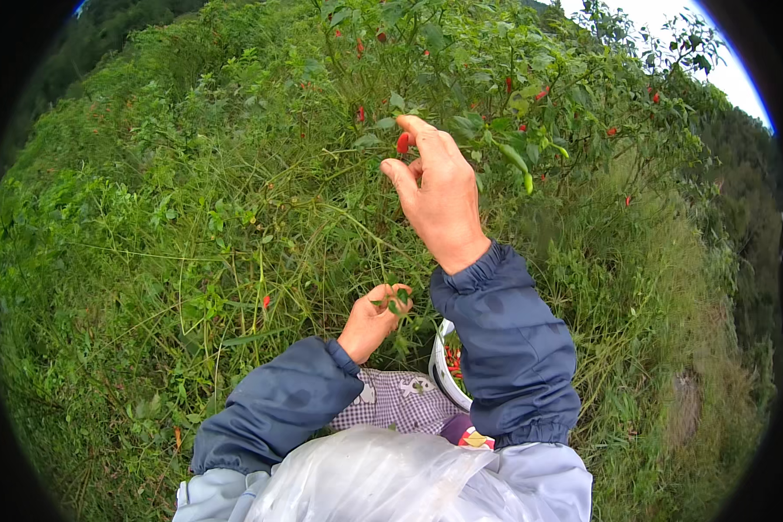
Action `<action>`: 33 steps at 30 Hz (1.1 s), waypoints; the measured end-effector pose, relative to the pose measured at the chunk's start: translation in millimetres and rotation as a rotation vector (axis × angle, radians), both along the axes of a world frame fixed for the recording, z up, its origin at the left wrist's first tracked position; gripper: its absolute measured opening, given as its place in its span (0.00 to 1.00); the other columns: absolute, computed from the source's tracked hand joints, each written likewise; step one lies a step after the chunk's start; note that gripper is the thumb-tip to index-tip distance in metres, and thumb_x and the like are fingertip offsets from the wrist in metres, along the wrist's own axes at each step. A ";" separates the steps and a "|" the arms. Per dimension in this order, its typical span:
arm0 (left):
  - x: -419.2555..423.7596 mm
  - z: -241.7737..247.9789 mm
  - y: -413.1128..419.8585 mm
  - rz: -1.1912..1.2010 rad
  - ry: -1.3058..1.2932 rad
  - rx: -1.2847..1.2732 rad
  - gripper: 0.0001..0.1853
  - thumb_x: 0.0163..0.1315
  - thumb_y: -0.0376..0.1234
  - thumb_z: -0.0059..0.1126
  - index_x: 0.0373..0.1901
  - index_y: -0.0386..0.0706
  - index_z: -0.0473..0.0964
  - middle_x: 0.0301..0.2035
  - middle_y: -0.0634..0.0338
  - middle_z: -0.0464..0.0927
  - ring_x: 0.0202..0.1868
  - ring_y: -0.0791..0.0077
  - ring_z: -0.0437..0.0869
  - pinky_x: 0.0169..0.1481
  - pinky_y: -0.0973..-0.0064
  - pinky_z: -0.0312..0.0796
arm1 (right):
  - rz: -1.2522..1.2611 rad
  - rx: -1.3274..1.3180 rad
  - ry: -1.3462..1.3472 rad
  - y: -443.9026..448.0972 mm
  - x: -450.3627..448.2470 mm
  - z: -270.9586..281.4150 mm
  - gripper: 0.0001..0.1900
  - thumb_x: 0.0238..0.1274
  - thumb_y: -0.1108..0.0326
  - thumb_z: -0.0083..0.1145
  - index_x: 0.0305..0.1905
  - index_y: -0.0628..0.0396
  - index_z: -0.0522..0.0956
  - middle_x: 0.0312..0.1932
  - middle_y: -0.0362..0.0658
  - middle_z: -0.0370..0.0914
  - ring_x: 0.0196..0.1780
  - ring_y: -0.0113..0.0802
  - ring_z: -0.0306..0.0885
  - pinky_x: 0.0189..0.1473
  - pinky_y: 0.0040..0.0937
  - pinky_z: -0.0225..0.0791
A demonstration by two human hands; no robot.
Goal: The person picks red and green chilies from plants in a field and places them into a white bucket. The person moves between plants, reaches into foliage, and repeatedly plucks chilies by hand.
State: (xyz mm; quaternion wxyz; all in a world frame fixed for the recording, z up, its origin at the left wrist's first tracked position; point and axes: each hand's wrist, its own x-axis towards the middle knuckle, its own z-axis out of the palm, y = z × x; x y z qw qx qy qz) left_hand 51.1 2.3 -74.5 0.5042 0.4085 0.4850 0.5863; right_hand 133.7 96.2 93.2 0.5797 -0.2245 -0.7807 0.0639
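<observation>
My right hand [438, 192] is raised among the chilli plants, thumb and fingers apart. A red chilli pepper [402, 143] shows in the gap between thumb and fingertips, close to the index finger; firm contact cannot be made out. Lower down, my left hand [373, 321] has its fingers curled around a thin green leafy stem [395, 301], whose leaves partly cover the fingertips. Under my right forearm stands a white bucket [438, 357], partly hidden by the sleeve, with red chilli peppers [453, 363] inside.
Green chilli peppers [513, 156] hang right of my right hand. More red chillies [542, 92] dot the bushes behind. Tall grass and weeds [137, 274] surround me. A clear plastic sheet [378, 479] covers my front, above a checked cloth [398, 408].
</observation>
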 end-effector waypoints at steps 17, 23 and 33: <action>-28.3 58.6 -0.1 0.497 1.213 0.836 0.18 0.48 0.26 0.63 0.43 0.48 0.78 0.55 0.58 0.72 0.63 0.55 0.66 0.67 0.48 0.51 | 0.176 -0.023 0.069 -61.1 51.9 -129.5 0.13 0.46 0.82 0.65 0.38 0.60 0.74 0.39 0.51 0.78 0.39 0.39 0.80 0.38 0.28 0.74; -36.0 55.2 4.8 0.359 1.272 0.866 0.13 0.45 0.27 0.64 0.34 0.49 0.79 0.38 0.68 0.81 0.54 0.66 0.77 0.70 0.47 0.44 | 0.196 -0.049 0.052 -75.5 57.5 -140.6 0.13 0.48 0.81 0.64 0.40 0.59 0.74 0.39 0.49 0.79 0.33 0.33 0.79 0.31 0.23 0.73; -35.1 48.1 7.4 0.151 1.231 0.831 0.11 0.44 0.31 0.67 0.33 0.49 0.80 0.29 0.69 0.77 0.40 0.72 0.78 0.70 0.47 0.45 | 0.494 -0.968 0.525 -69.2 70.4 -133.2 0.09 0.61 0.77 0.54 0.44 0.60 0.69 0.34 0.42 0.77 0.25 0.20 0.73 0.21 0.14 0.63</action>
